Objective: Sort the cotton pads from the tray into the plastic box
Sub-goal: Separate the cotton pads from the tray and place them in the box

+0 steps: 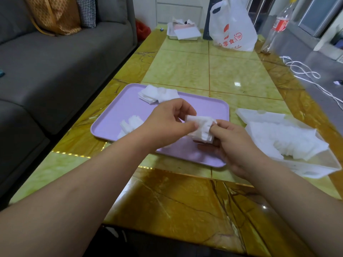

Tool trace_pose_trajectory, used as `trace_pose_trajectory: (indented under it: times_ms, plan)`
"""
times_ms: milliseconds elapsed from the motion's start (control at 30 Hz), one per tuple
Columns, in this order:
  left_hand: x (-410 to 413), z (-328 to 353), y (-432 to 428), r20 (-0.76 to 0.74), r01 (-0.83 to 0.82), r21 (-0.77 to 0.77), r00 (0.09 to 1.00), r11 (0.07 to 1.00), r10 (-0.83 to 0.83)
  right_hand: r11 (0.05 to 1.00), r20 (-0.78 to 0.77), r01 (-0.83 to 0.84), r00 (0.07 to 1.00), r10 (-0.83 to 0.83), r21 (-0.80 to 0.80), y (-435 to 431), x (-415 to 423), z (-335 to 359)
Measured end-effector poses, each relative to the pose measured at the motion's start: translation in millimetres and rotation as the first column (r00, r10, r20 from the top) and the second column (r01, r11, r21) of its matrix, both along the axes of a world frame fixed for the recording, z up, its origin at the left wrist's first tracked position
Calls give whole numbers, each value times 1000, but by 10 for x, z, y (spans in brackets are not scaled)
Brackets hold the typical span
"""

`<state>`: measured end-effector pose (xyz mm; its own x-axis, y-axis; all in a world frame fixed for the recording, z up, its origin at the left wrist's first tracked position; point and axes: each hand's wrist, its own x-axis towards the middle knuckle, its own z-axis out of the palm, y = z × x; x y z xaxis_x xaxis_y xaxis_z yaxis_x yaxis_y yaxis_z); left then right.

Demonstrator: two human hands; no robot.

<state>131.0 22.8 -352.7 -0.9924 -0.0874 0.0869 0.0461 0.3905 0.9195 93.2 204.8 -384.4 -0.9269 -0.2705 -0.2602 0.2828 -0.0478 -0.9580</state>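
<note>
Over the smooth lilac tray (120,108), the left hand (167,123) and right hand (235,145) each kept a grip pinching opposite ends of a soft, square stack of cotton pads (201,128). Fluffy loose pads (157,93) lay at the tray's far edge. Right of the tray, the translucent plastic box (323,162) sat on the glossy marbled surface (185,201).

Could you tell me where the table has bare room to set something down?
Bare tabletop lies between the purple tray and white bag, and nearer than the tray. Crowded: around left hand, right hand and plastic box.
</note>
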Motion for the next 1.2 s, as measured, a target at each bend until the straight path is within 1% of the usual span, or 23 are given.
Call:
trace_pose_trajectory:
  times_ms: [67, 100, 200, 333, 400, 467, 533, 567, 633, 667, 733, 833, 967, 1067, 1133, 1200]
  plan:
    - [11, 9, 0, -4, 11, 76, 1000, 997, -11, 1000, -13, -5, 1000, 5, 8, 4, -1, 4]
    - [22, 11, 6, -2, 23, 89, 1000, 996, -23, 1000, -23, -15, 1000, 16, 16, 5, 3, 6]
    - [42, 4, 24, 9, 45, 74, 999, 996, -46, 999, -40, -33, 999, 35, 31, -5, 32, 30]
    - [16, -37, 23, -2, -7, 22, 1000, 1000, 7, 996, -49, -87, 995, 88, 26, 7, 58, 110]
    - [9, -55, 23, -8, -36, 23, 999, 999, 37, 990, -96, -125, 987, 131, 66, 23, 80, 127]
    - [3, -72, 20, -4, -59, 20, 998, 998, 59, 987, -171, -114, 976, 133, 115, 27, 110, 124]
    - [-2, -90, 8, 47, -76, -30, 996, 997, 77, 986, -195, -81, 975, 109, 148, 29, 110, 108]
    - [4, -93, 4, 101, -61, -37, 993, 997, 65, 984, -190, -77, 976, 108, 162, 32, 107, 111]
    - [32, -88, 3, 211, 9, 11, 977, 1000, -11, 979, -177, -93, 976, 125, 180, 33, 98, 128]
    - [42, -89, 0, 234, 45, 35, 971, 998, -52, 976, -178, -101, 975, 136, 192, 25, 96, 137]
    - [63, -73, 1, 214, 86, 44, 972, 995, -93, 967, -209, -112, 965, 162, 231, 0, 109, 151]
    - [76, -33, 34, 159, 85, -5, 984, 996, -83, 944, -251, -109, 949, 192, 310, -40, 140, 189]
    - [100, -7, 174, 88, 135, -148, 988, 980, -123, 923, -297, -88, 931, 210, 375, -40, 165, 235]
    - [108, -7, 294, 57, 153, -252, 988, 956, -143, 926, -329, -60, 924, 193, 373, -3, 202, 298]
    - [102, 28, 381, 33, 140, -246, 990, 959, -136, 923, -351, -34, 919, 179, 383, 87, 223, 340]
    - [92, 97, 465, 18, 123, -181, 992, 976, -122, 935, -376, 8, 917, 135, 355, 218, 254, 420]
